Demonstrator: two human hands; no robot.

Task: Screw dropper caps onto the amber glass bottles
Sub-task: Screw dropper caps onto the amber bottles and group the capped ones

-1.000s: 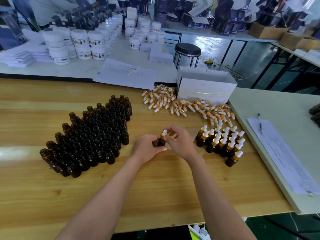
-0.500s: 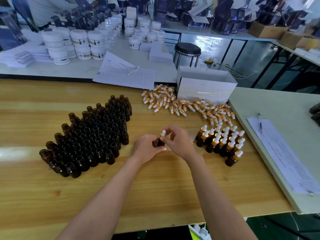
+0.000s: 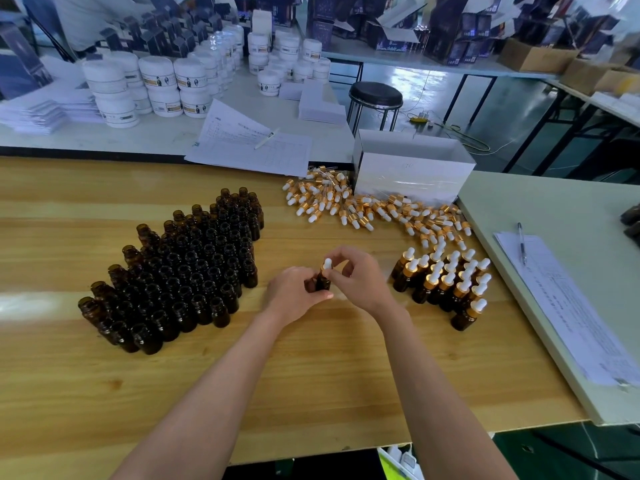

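Note:
Over the middle of the wooden table, my left hand grips a small amber bottle by its body. My right hand pinches the dropper cap on top of it, a gold collar with a white bulb. Left of my hands stands a dense block of several open amber bottles. A cluster of capped bottles stands to the right. Loose dropper caps lie in a heap behind.
A white box stands behind the caps. To the right, a pale table carries papers and a pen. Behind are white jars, a sheet with a pen and a black stool.
My right hand's fingers have shifted round the dropper cap, turning it on the bottle. The left hand and the bottle stay in nearly the same place.

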